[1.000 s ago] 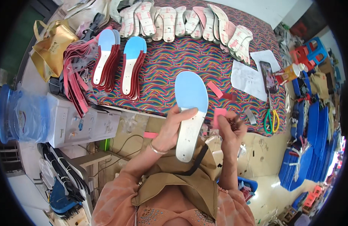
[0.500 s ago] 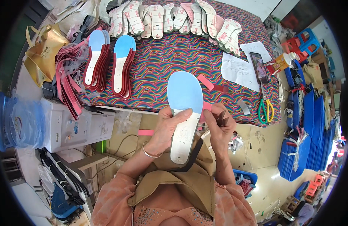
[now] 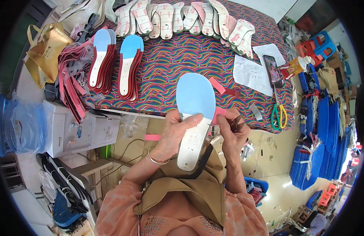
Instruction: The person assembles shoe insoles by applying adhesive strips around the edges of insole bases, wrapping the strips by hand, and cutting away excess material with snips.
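My left hand (image 3: 172, 135) is closed around an insole (image 3: 195, 92), blue at the wide end and white along the narrow part, its thumb lying across the face. At the insole's right edge, my right hand (image 3: 232, 137) pinches a short pink strip (image 3: 218, 113); whether the strip is stuck to the edge I cannot tell. A dark red piece of strip (image 3: 236, 124) also sticks out from among the right fingers. On the patterned cloth beyond lie another pink strip (image 3: 216, 85) and a dark red one (image 3: 230, 93).
Two stacks of blue-and-white insoles with dark red edges (image 3: 100, 65) (image 3: 130, 69) stand left on the table. Pale insoles (image 3: 166, 21) line the far side. Scissors (image 3: 279, 116), a phone (image 3: 273, 71) and paper (image 3: 249, 74) lie right. Pink strips (image 3: 73, 98) hang over the left edge.
My right hand has shifted slightly to the right with the pink strip, and the dark red piece in its fingers has turned. The insole has moved a little to the right.
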Motion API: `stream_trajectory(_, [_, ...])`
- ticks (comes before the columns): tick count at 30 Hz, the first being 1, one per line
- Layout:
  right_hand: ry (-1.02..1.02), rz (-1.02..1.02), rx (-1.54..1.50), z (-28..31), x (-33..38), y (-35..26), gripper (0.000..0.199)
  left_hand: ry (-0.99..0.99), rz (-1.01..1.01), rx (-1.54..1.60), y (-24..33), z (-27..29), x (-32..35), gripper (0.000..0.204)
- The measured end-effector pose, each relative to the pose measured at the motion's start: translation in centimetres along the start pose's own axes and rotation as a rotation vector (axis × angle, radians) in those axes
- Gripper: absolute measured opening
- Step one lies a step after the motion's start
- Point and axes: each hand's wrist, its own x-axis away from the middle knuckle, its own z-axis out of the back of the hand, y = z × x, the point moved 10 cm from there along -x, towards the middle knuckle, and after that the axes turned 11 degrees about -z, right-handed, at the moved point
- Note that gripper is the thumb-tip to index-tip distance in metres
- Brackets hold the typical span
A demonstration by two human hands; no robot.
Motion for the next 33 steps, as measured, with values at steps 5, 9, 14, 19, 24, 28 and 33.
stream_trajectory(5, [-0.027, 0.01, -0.004, -0.7, -0.1, -0.2, 0.012, -0.018, 0.018, -0.015, -0.6, 0.0, -0.1, 0.021])
stream_trajectory(9, [0.003, 0.109, 0.07, -0.7, 0.2, -0.7, 0.011, -0.024, 0.025, -0.061, -0.9, 0.1, -0.2, 0.021])
stream_trajectory(14, [-0.15, -0.187, -0.333, 0.1, -1.0, 1.8, 0.003, -0.044, 0.014, -0.163, -0.8, 0.8, -0.4, 0.02])
stream_trajectory(19, [-0.187, -0.187, -0.288, -1.3, -2.0, 1.0, 0.006, -0.128, -0.038, -0.156, -0.3, -0.7, -0.5, 0.02])
stream_trajectory(24, [-0.189, -0.098, -0.21, -2.1, -3.0, 0.4, 0.007, -0.115, -0.069, -0.281, 0.2, -0.4, -1.3, 0.019])
stream_trajectory(28, [-0.137, -0.275, -0.089, -2.3, -1.5, 1.5, 0.025, 0.013, -0.14, -0.168, 1.3, 0.5, -2.4, 0.019])
stream_trajectory(33, [-0.244, -0.342, -0.061, -2.4, 1.2, 3.0, 0.024, 0.019, -0.147, -0.138, 1.7, 1.3, -2.9, 0.02])
